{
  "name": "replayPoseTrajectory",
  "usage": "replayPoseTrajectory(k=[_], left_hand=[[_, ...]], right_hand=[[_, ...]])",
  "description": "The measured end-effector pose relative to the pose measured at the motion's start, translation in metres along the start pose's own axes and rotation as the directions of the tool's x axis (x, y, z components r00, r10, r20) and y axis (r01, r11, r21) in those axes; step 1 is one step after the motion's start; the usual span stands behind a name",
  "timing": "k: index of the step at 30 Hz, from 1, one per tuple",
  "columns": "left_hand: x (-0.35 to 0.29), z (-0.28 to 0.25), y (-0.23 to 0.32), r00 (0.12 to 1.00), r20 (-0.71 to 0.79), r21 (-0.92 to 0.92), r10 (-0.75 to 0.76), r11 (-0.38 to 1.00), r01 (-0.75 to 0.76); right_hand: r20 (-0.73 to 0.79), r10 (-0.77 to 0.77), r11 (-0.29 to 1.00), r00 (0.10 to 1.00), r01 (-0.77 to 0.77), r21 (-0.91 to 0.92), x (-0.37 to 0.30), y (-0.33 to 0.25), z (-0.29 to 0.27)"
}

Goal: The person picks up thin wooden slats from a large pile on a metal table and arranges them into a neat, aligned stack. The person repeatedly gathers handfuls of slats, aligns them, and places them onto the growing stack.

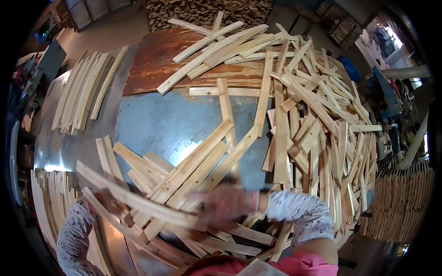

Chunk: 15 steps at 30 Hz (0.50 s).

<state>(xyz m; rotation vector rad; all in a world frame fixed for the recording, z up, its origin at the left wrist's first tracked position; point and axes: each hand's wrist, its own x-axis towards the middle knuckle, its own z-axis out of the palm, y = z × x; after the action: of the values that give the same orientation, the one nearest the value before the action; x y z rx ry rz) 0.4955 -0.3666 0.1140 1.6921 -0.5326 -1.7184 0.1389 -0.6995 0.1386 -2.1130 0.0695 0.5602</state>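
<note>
My right hand (225,204) is blurred with motion and grips one end of a long pale wooden slat (133,198) that runs up and left across the near pile. My left hand (107,198), in a patterned sleeve, sits under the same slat near its middle; whether it grips it is unclear. Both hands hover over a loose heap of slats (193,170) on the blue metal table (161,124).
A large jumbled pile of short slats (317,129) fills the right side. Neat rows of slats (83,89) lie at the left, with more stacked at the lower left (48,198). A rusty brown sheet (156,60) lies at the back. Machinery (389,99) stands at the right.
</note>
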Motion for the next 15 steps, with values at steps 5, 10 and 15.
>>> replayPoseTrajectory(k=[5,10,15], left_hand=[[0.02,-0.004,0.102,0.936,-0.347,0.937,0.058,0.067,0.343],[0.207,0.011,0.216,0.813,-0.336,0.936,0.476,0.262,0.233],[0.353,0.001,0.25,0.496,-0.153,0.97,0.854,0.034,0.24]], right_hand=[[-0.677,0.227,0.965,0.7,-0.068,0.254,0.087,0.105,-0.125],[-0.902,0.218,0.882,0.372,-0.47,0.019,0.146,0.183,-0.234],[-0.862,0.365,0.884,0.35,-0.421,0.203,0.231,0.174,-0.259]])
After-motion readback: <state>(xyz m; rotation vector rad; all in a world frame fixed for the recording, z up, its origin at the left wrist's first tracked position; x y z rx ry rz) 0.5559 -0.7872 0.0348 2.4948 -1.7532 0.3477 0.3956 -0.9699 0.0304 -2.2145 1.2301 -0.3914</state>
